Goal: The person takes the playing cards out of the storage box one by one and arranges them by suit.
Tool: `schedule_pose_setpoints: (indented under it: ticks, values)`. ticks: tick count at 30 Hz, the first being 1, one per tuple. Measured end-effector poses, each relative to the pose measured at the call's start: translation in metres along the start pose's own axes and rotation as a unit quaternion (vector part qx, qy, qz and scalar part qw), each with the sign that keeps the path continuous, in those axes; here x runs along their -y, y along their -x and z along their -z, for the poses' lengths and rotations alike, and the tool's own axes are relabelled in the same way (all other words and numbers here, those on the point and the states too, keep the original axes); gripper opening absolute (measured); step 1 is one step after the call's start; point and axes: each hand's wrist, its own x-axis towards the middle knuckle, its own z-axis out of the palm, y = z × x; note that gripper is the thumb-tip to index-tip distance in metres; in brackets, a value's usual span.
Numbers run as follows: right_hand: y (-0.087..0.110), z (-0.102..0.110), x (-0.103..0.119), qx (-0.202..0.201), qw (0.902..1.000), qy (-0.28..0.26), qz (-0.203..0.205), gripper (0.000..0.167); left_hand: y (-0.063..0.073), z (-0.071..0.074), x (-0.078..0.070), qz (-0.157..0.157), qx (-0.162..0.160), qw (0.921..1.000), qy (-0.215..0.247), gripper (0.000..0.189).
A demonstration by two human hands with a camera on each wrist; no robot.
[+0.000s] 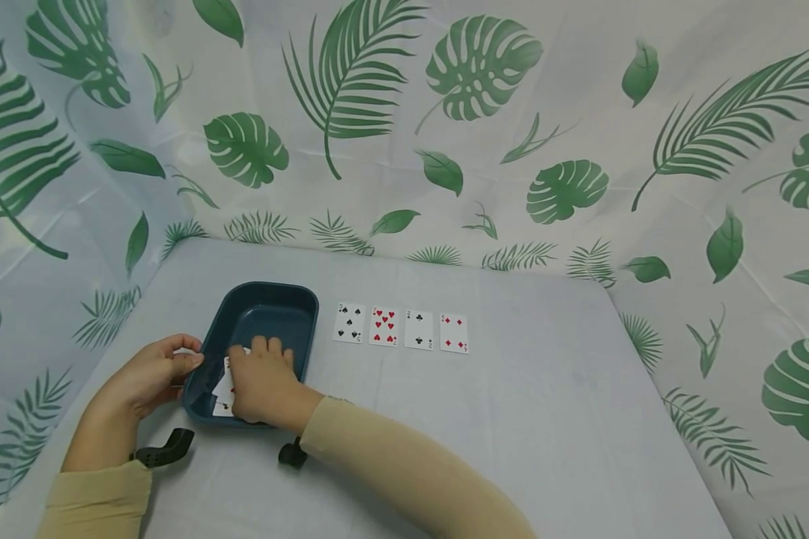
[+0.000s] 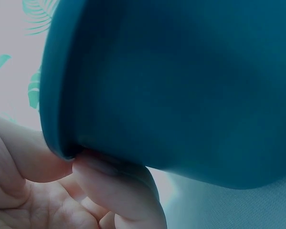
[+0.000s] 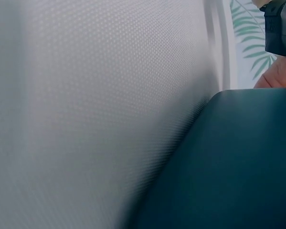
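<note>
A dark blue tray (image 1: 312, 299) with rounded corners stands at the left of the table. My left hand (image 1: 150, 374) grips its near left rim; in the left wrist view the thumb and a bent finger (image 2: 119, 188) pinch the lip beside the tray wall (image 2: 181, 95). Inside the tray, my right hand (image 1: 266, 385) reaches down over some loose playing cards (image 1: 222, 400), which lie overlapping at the near end. Its fingertips are hidden behind the hand, so I cannot tell whether they pinch a card. The right wrist view catches the outer tray side (image 3: 233, 157).
Right of the tray, a short row of face-up cards lies on the white cloth (image 1: 546, 389): a spade (image 1: 349, 323), a heart (image 1: 383, 326), a club (image 1: 419, 330) and a diamond (image 1: 455, 334). Leaf-printed curtains (image 1: 391, 165) enclose the table's back and sides.
</note>
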Motion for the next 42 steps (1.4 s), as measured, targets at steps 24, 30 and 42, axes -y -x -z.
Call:
schedule_pose_setpoints:
  ticks: [24,30,42]
  values:
    - [-0.007,0.013,-0.012,0.000,0.9974,-0.060,0.040,0.081,-0.001,-0.002,-0.002,0.005,-0.004,1.0000,0.004,0.016]
    - [-0.003,0.019,-0.013,0.011,0.9973,-0.062,0.038,0.080,-0.001,0.000,0.000,0.001,-0.001,1.0000,0.004,0.017]
    - [0.002,0.024,-0.022,0.014,0.9949,-0.059,0.080,0.075,-0.002,0.000,0.001,-0.005,-0.001,1.0000,0.006,0.014]
